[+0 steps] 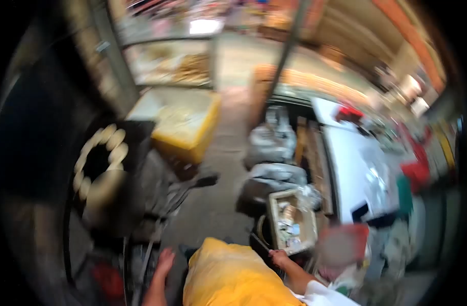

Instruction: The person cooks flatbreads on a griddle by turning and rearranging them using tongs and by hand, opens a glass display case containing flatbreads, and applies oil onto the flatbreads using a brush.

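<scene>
My right hand (279, 258) is closed around the near end of a thin stick-like tool (260, 241), whose exact kind is too blurred to make out. The tool points forward and left, close to a pale rectangular box (313, 235) with small papery items in it. On the other side of a yellow apron (233, 275), my left hand (165, 259) hangs low and apart from the things around it. Its fingers are smeared by motion. Ahead of it, pale round pieces (110, 134) form a ring on a dark round surface.
A yellow-sided box (192, 145) with pale contents stands ahead on the left. Grey plastic bags (271, 145) sit right of the floor passage (213, 209). A white counter (350, 163) runs along the right, with bags and red items on it. Metal posts rise ahead.
</scene>
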Demonstrator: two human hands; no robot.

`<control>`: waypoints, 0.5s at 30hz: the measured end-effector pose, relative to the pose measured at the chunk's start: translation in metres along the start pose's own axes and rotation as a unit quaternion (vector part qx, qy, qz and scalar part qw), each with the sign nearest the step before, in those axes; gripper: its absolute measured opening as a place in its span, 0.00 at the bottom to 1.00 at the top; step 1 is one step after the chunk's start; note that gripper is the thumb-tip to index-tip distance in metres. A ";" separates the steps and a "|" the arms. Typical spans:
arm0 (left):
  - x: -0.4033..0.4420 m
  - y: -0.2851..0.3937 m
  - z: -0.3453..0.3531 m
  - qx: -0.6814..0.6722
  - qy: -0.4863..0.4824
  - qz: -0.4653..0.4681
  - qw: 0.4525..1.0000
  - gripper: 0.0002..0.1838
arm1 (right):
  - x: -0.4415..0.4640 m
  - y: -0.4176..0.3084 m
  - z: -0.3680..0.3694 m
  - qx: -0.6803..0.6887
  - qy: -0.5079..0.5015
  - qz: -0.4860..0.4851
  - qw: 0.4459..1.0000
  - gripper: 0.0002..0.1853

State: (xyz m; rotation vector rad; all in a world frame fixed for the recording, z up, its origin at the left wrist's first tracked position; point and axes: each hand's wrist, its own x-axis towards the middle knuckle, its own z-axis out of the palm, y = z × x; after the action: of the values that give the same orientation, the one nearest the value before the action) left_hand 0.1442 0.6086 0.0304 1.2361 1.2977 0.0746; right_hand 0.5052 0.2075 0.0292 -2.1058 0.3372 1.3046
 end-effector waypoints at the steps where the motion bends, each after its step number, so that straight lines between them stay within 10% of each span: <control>1: -0.010 0.014 0.007 0.070 0.024 0.022 0.997 0.22 | -0.002 -0.015 0.000 0.027 -0.014 0.010 0.999 0.17; 9: -0.064 0.016 0.000 0.114 0.075 -0.040 0.990 0.24 | -0.047 -0.164 0.052 0.047 -0.159 -0.098 0.981 0.14; 15: -0.090 0.008 -0.056 -0.168 0.149 -0.055 0.973 0.22 | -0.110 -0.277 0.142 -0.026 -0.306 -0.195 0.932 0.08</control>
State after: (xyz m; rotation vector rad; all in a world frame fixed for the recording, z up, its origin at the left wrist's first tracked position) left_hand 0.0751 0.5891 0.1083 0.8829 1.5384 0.3969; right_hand 0.4950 0.4985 0.1857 -1.5794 -0.3679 1.6318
